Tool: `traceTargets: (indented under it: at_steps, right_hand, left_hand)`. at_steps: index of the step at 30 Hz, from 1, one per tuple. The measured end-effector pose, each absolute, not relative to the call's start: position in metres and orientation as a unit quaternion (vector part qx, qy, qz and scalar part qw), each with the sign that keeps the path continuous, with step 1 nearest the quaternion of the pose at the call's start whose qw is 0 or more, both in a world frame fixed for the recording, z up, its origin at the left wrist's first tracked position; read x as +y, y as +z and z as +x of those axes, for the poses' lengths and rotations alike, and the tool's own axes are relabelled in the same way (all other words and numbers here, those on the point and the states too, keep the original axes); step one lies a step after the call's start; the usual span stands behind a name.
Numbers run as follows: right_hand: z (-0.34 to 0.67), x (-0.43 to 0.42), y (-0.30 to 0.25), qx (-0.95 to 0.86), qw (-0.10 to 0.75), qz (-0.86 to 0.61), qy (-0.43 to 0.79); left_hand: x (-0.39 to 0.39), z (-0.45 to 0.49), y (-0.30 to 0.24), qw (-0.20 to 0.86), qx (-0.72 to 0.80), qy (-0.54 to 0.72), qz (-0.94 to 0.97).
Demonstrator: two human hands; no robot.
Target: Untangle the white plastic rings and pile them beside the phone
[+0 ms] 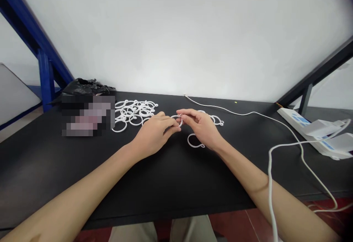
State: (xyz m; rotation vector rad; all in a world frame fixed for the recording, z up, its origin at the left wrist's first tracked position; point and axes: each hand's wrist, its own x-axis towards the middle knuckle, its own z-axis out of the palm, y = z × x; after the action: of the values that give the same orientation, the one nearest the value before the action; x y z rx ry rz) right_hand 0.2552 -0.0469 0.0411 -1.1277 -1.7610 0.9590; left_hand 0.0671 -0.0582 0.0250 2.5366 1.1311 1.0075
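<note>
Between my two hands, just above the black table, is a white ring (181,122) with a small loop at its edge. My left hand (157,130) pinches its left side, fingers closed and partly covering it. Thumb and fingertips of my right hand (200,126) close on the ring's small loop at the upper right. Under my right hand lies another white ring (194,146), partly hidden by the palm. Beyond the right hand a further ring (217,121) shows. To the left of my left hand spreads a pile of similar white rings (135,111).
A black plastic bag (85,86) sits at the back left beside a blurred-out patch. A white cable (234,112) crosses the black table (165,183) to the right. A white power strip (303,124) with plugs lies at the right edge. A pale wall (176,40) stands behind.
</note>
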Motion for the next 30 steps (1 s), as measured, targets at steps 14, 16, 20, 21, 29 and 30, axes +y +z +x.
traceTargets:
  at_steps: [14,16,20,21,29,30]
  right_hand:
    - [0.2569,-0.0482,0.0408,-0.723,0.369,-0.471,0.345]
    - [0.2561,-0.0484,0.0408,-0.725,0.363,-0.477,0.339]
    - [0.2562,-0.0474,0.0393,-0.728,0.368,-0.479,0.325]
    - [0.2565,-0.0471,0.0391,-0.726,0.371,-0.478,0.325]
    - [0.2545,-0.0491,0.0367,-0.721,0.383,-0.488,0.31]
    - [0.2538,-0.0492,0.036,-0.722,0.381,-0.486,0.311]
  left_hand:
    - [-0.0574,0.0657,0.0268,0.029,0.374,0.326,0.868]
    - [-0.0572,0.0655,0.0262,0.022,0.375,0.317,0.871]
    - [-0.0567,0.0651,0.025,0.022,0.372,0.317,0.872]
    - [-0.0567,0.0649,0.025,0.02,0.372,0.318,0.872]
    - [-0.057,0.0654,0.0253,0.01,0.38,0.311,0.871]
    - [-0.0564,0.0653,0.0253,0.009,0.38,0.309,0.872]
